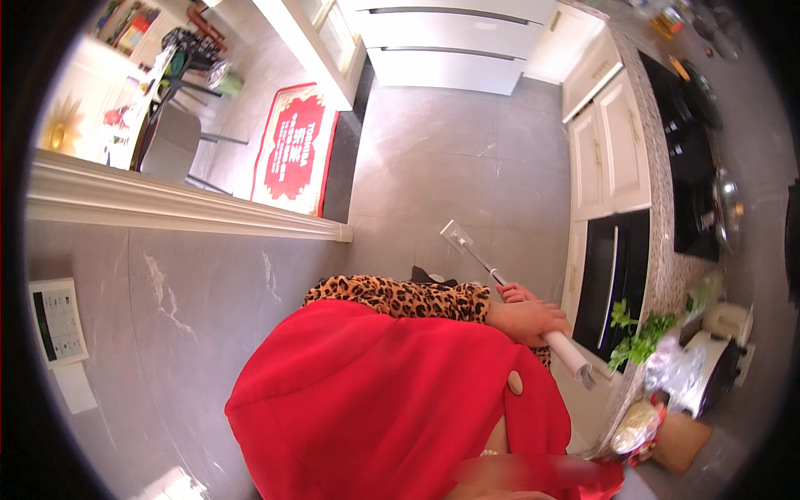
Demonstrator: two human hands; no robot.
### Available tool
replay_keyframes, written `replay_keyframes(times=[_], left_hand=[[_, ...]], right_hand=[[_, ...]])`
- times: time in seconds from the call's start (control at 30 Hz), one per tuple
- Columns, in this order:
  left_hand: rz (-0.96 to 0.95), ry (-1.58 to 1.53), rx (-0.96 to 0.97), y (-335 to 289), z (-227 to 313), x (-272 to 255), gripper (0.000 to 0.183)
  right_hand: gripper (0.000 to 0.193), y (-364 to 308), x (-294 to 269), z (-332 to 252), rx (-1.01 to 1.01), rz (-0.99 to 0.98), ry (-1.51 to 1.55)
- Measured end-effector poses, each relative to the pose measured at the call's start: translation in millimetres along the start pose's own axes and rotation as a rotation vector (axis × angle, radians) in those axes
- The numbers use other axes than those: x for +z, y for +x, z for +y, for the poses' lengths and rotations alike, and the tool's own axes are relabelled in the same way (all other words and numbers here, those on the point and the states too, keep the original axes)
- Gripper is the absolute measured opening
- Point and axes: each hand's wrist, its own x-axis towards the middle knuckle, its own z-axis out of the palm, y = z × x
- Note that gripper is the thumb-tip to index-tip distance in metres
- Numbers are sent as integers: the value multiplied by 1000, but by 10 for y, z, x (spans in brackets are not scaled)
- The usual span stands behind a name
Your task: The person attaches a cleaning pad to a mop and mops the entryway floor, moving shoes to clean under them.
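Note:
I hold a long-handled tool with a thin metal pole (481, 261), slanting from the floor side up toward my right. At its far end is a small flat white rectangular head (455, 236), over the grey floor. The near end is a thick white cylinder (568, 355). My left hand (533, 322) reaches across in a leopard-print sleeve and is closed on the tool near the white cylinder. Just beyond it, my right hand (514, 292) is closed around the pole, its forearm mostly hidden behind the left. The exact kind of tool cannot be made out.
White drawers (450, 50) stand ahead. Along the right runs a counter with an oven (612, 279), a cooktop (692, 158), leafy greens (642, 333) and a cutting board (681, 442). A wall with white trim (192, 215) borders the left; a red mat (294, 150) lies past the doorway.

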Motion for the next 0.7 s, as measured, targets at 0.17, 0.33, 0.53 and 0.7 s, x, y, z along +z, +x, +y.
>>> replay_keyframes(times=[0.17,0.33,0.53,0.7], left_hand=[[269,4,309,262,124,-615,22],[128,-290,73,307,-97,-1103,13],[326,-139,45,250,-73,-1523,12],[496,-216,-54,-8,136,-1914,13]], right_hand=[[17,485,257,-487,159,-44,-53],[16,952,910,-884,307,-185,-136],[16,1418,1704,-1333,478,-311,-240],[18,1896,2172,-1543,563,-323,-336]])
